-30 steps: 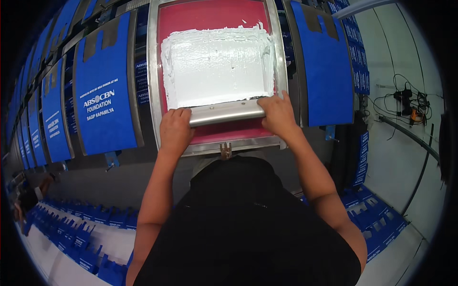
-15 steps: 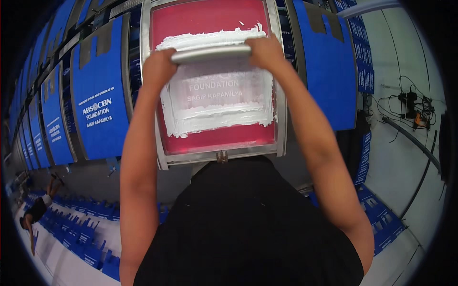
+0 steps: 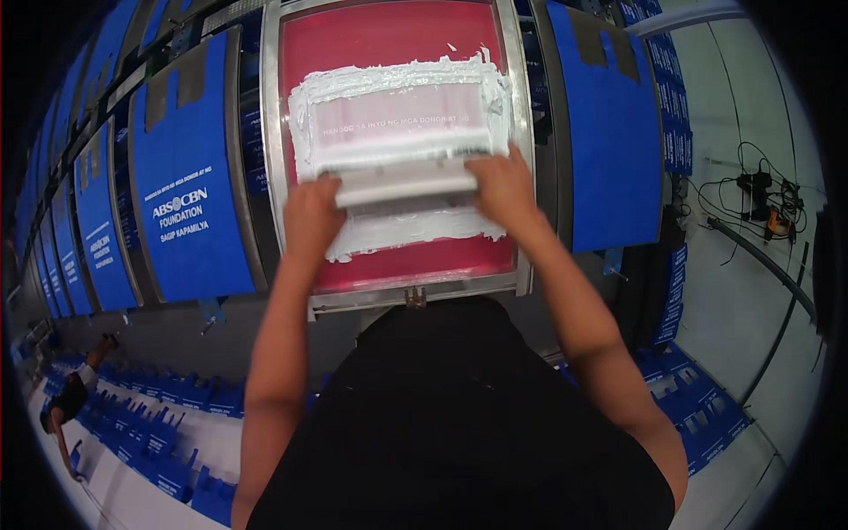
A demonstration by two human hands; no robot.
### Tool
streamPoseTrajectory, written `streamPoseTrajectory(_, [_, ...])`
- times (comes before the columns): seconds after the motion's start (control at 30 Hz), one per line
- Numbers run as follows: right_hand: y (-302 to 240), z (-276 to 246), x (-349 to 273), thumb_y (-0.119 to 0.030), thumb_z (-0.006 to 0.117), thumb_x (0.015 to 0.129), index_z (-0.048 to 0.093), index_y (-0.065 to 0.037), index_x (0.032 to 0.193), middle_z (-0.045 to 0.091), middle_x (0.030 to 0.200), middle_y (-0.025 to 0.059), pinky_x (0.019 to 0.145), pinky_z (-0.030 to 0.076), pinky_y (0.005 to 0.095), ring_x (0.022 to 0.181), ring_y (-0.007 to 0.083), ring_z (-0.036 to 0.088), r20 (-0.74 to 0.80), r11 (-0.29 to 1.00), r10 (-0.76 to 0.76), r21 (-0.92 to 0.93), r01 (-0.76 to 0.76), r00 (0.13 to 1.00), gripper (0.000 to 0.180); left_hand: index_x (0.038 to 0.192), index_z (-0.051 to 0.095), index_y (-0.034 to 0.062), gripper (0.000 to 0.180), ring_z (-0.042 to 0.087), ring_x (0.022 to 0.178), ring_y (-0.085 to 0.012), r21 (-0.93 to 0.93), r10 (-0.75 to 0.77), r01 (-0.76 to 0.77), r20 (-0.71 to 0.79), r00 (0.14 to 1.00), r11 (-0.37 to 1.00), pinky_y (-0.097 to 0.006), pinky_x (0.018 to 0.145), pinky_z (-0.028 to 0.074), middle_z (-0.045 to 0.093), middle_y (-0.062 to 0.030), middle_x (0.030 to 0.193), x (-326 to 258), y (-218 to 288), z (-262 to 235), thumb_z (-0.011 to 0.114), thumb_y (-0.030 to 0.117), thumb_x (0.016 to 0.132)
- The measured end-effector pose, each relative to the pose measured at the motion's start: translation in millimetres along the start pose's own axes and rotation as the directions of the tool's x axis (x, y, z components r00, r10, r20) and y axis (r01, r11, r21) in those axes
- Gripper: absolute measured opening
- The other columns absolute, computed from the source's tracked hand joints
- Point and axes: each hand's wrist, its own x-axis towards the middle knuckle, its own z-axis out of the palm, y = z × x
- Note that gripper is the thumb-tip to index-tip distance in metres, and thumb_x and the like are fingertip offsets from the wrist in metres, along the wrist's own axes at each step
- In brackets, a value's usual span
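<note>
A squeegee [image 3: 406,182] with a pale, wide handle lies across a screen-printing frame [image 3: 276,132] in front of me. My left hand [image 3: 313,212] grips its left end, and my right hand [image 3: 503,187] is closed round its right end. White ink [image 3: 389,78] forms a thick, ragged border on the red mesh [image 3: 389,28], with a thinner, see-through patch inside showing pale lettering. More ink is banked below the squeegee. The squeegee's lower edge and the fingers' undersides are hidden.
Blue printed bag panels [image 3: 181,177] lie on boards to the left, and another blue panel [image 3: 609,132] is at the right. Tangled black cables [image 3: 755,190] sit on the pale floor at far right. At lower left, a person [image 3: 69,397] bends near rows of blue pieces.
Both hands have drawn the squeegee toward me, from the upper ink band to the lower part of the mesh. The upper inner patch is now uncovered.
</note>
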Motion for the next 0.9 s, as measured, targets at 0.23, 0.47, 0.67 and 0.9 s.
streamPoseTrajectory(0.23, [1.3,-67.7,99.7,-0.011,0.063,0.069,0.069,-0.018,0.108,0.071,0.094,0.0104,0.095,0.043,0.0463,0.095,0.0282,0.066,0.224,0.993,0.065,-0.11,-0.041,0.973,0.039,0.093,0.071,0.008,0.023,0.067,0.082,-0.0339,0.041,-0.093,0.089,0.099,0.991,0.995,-0.044,0.071,0.053,0.069,-0.0174,0.086,90.0,-17.6,-45.9,0.075,0.017,0.072])
streamPoseTrajectory(0.47, [-43.0,-18.9,-95.4,0.002,0.062,0.063,0.065,-0.008,0.095,0.068,0.092,0.0099,0.108,0.03,0.0566,0.091,0.0285,0.063,0.163,0.997,0.015,0.069,-0.026,0.987,0.035,0.097,0.063,0.0076,0.044,0.06,0.088,-0.0314,-0.076,0.046,-0.042,0.047,0.998,0.996,-0.044,0.077,0.05,0.064,-0.0122,0.093,-98.7,43.1,-20.4,0.071,-0.002,0.054])
streamPoseTrajectory(0.67, [-0.6,-15.7,38.3,-0.012,0.066,0.071,0.068,-0.016,0.106,0.07,0.097,0.011,0.108,0.031,0.0526,0.097,0.0276,0.064,0.122,0.994,0.057,-0.101,-0.045,0.991,0.035,0.093,0.069,0.0091,0.03,0.064,0.08,-0.038,0.023,-0.179,0.177,0.122,0.976,0.984,-0.046,0.073,0.053,0.067,-0.0169,0.082,40.8,-1.6,-16.9,0.068,0.002,0.064])
streamPoseTrajectory(0.9, [-2.6,-60.8,69.7,-0.013,0.063,0.07,0.069,-0.016,0.107,0.07,0.096,0.0115,0.095,0.046,0.0446,0.094,0.0286,0.067,0.164,0.989,0.022,-0.148,0.003,0.986,0.038,0.103,0.069,0.0103,0.031,0.066,0.089,-0.0333,0.091,-0.114,0.098,0.192,0.975,0.991,-0.044,0.075,0.052,0.069,-0.0155,0.093,70.9,-16.0,-42.4,0.073,0.018,0.073])
